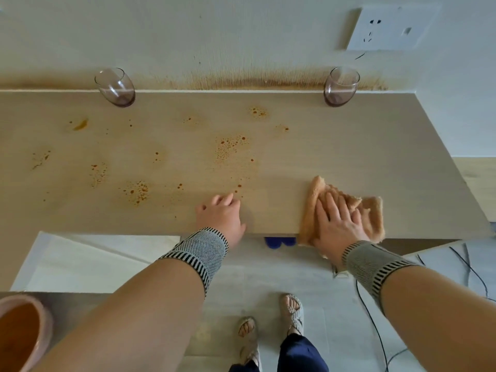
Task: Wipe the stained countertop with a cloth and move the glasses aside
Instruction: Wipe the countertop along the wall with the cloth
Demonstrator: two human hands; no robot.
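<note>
A pale wooden countertop carries several orange-brown stain patches across its middle and left. Two clear glasses stand at the back against the wall, one at the left and one at the right. My right hand lies flat with straight fingers on a crumpled orange cloth at the counter's front edge, right of the stains. My left hand rests on the counter near the front edge, fingers loosely curled, holding nothing.
A white wall socket sits above the right glass, and brown staining runs along the wall's base. A pink pot stands at the lower left. Black cables trail on the floor at the right. My feet stand below the counter.
</note>
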